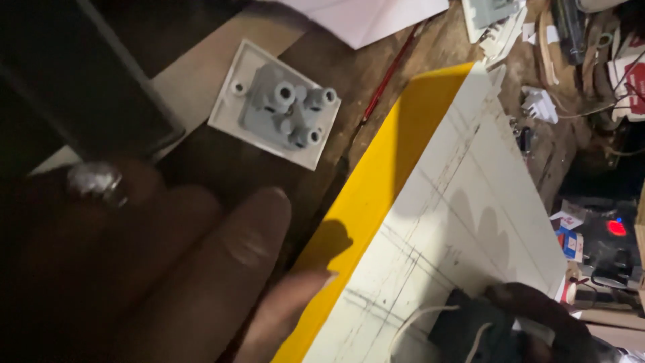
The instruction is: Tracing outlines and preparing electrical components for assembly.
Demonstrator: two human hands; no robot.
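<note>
Left hand spread flat, fingers apart, at the white panel's yellow edge; right hand clamped on a dark tool.

Panel lies across the table's right half. Press the panel steady and keep fingertips off the pencilled lines. A socket plate, back up, lies near the far edge; a red pencil and clutter at the far right corner crowd the panel.

Scene overall dim; single hard light falling from upper right, striking white board and its yellow edge, both reading bright. Finger-shaped shadows lying across board face; dark blot showing on yellow edge. Left hand sitting close to lens, underexposed, soft-focused; ring catching small glint. Right hand at board's lower corner sinking into shadow. Workbench far right edge cluttered, murky; red lamp glowing, slightly bloomed.
</note>
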